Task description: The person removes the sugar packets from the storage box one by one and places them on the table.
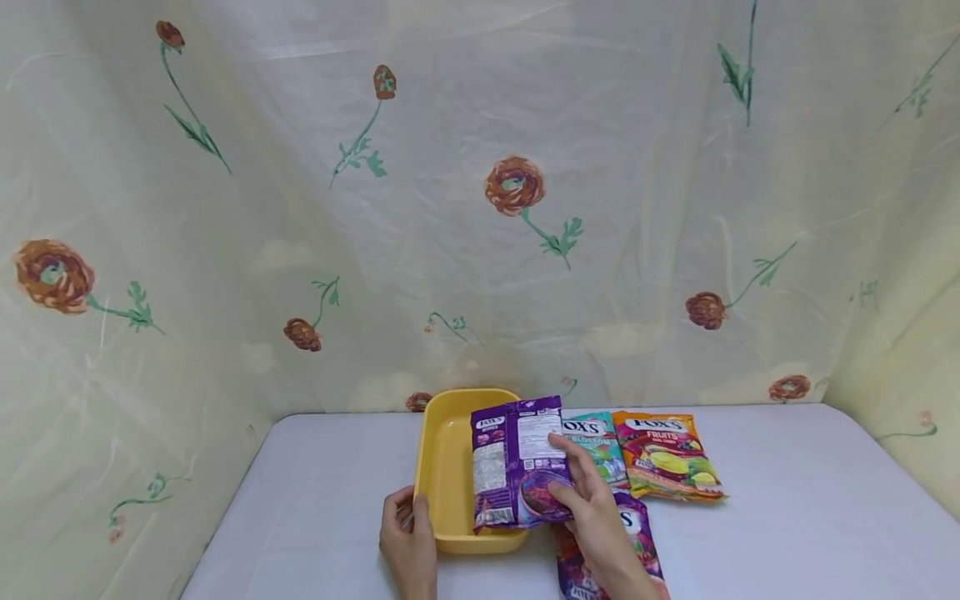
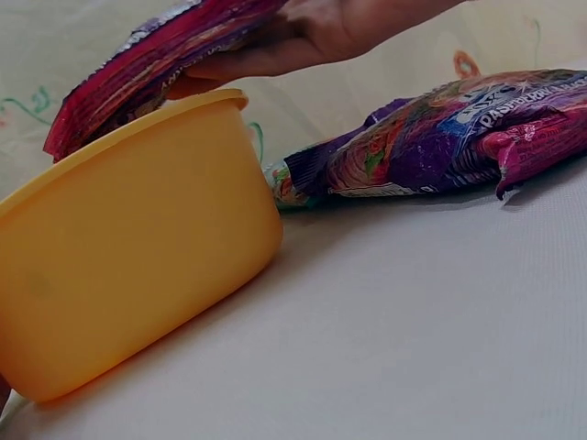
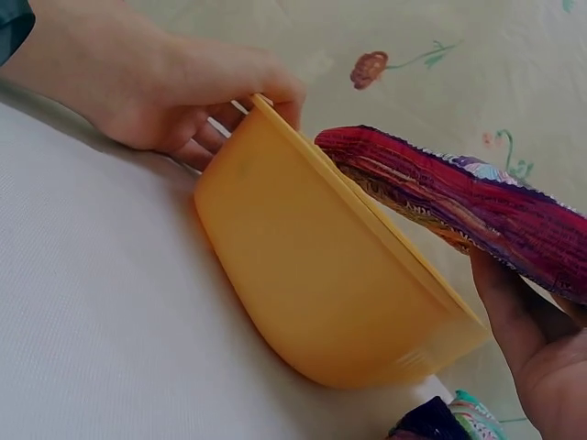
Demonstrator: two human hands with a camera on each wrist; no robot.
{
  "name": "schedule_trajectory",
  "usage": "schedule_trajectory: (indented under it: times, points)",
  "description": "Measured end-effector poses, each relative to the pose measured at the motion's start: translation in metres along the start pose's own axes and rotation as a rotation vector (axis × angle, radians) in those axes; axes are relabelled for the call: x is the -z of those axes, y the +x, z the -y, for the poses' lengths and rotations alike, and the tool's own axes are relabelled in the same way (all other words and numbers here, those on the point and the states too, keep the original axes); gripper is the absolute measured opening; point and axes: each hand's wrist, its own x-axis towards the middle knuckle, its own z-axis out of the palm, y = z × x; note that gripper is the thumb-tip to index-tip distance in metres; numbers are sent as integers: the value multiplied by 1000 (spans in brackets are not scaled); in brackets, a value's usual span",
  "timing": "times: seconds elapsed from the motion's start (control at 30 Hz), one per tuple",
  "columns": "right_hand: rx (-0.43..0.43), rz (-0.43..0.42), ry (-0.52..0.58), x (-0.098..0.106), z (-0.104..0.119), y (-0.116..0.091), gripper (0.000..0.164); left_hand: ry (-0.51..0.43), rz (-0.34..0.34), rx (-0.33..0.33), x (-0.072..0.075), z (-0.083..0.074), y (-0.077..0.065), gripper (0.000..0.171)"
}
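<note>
My right hand point(image 1: 600, 521) grips a purple Fox's candy bag point(image 1: 534, 433) by its right side, thumb on the printed face. The bag is tilted over the right part of a yellow plastic tub point(image 1: 448, 467), and part of it overlaps the rim in the right wrist view. At the tub's near left corner, my left hand point(image 1: 408, 537) holds the rim, its thumb over the edge and the fingers along the outer wall point(image 3: 303, 257). Bare yellow floor shows in the tub's left part; the right part is hidden behind the bag.
A second purple Fox's bag point(image 1: 647, 542) lies on the white table point(image 1: 787, 517), partly under my right forearm. Behind it lie a teal Fox's bag point(image 1: 600, 427) and an orange Fox's fruits bag point(image 1: 667, 458). A flowered curtain point(image 1: 615, 250) hangs along the table's back edge.
</note>
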Motion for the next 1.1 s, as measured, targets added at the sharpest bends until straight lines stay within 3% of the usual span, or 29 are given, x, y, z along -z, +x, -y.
schedule_trajectory:
  times: [0.3,0.77,1.1]
  points:
    - [-12,25,55,5,1,-4,55,-8,-15,-10,1,-2,-1,14]
    - [-97,-15,37,21,2,-9,55,-40,2,-14,0,-1,-1,14]
    - [-106,-39,61,30,-2,-12,58,-38,-4,-25,1,-3,-1,13]
